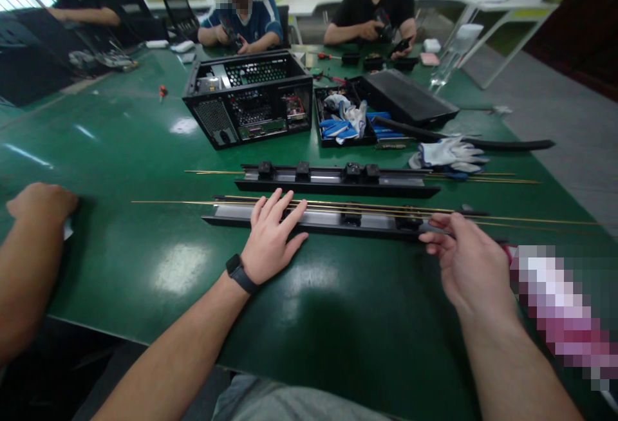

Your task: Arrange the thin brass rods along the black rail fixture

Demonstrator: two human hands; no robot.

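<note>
My left hand point(270, 241), with a dark watch on its wrist, lies with fingers spread over the nearer long black rail point(313, 221). Its fingertips rest on thin brass-coloured rods point(376, 210) that run along the rail and stick out past both ends. At the rail's right end, my right hand point(476, 263) is closed, thumb and fingers pinching a slim grey piece point(437, 229) whose kind I cannot make out. Dark blocks point(351, 215) sit inside the channel. Behind it lies a second black rail point(338, 184) with several black blocks and more rods.
An open black computer case point(251, 105) stands beyond the rails. Right of it are a tray point(345, 143) of gloves, a black panel point(410, 96), a dark tube point(506, 144) and a white glove point(451, 152). Another person's hand point(43, 201) rests at left; people sit opposite.
</note>
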